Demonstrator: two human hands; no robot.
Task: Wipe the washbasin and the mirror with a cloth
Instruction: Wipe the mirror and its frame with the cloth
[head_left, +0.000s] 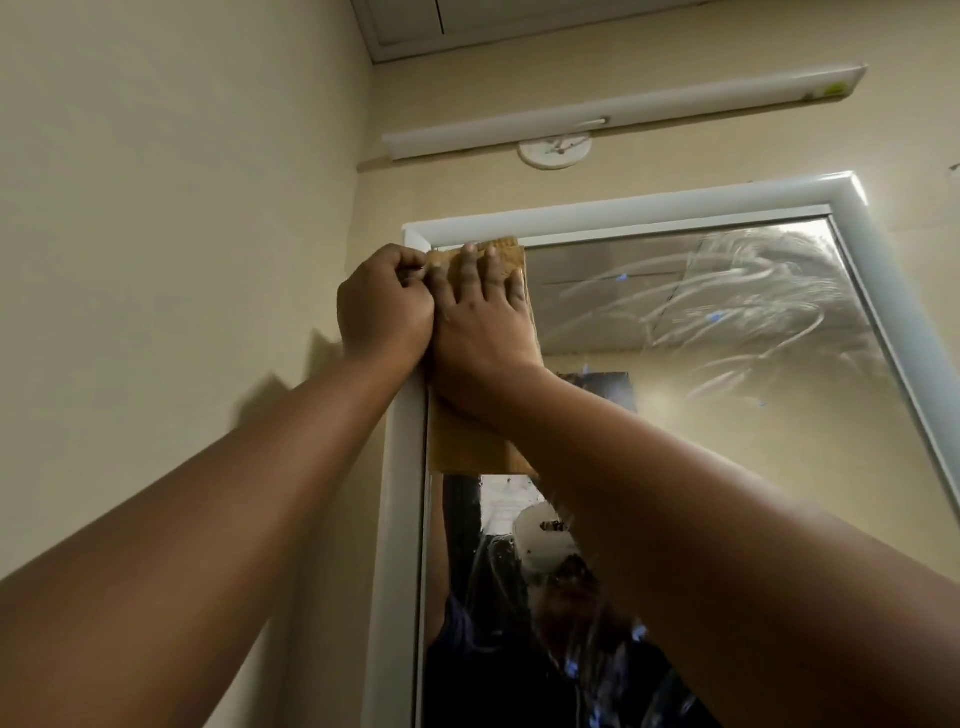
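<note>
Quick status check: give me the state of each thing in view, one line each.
cloth: spread flat against the mirror's top left corner.
mirror: streaked with wet swirl marks, not yet wiped dry.
right hand: fingers straight, pressing the cloth onto the glass.
left hand: curled, pinching the cloth's upper left edge.
tube light: mounted above the mirror, unlit.

left arm (218, 499): bare, no sleeve, no watch | right arm (727, 499): bare, no sleeve | left hand (384, 306), right hand (483, 322): ungloved, no rings seen
</note>
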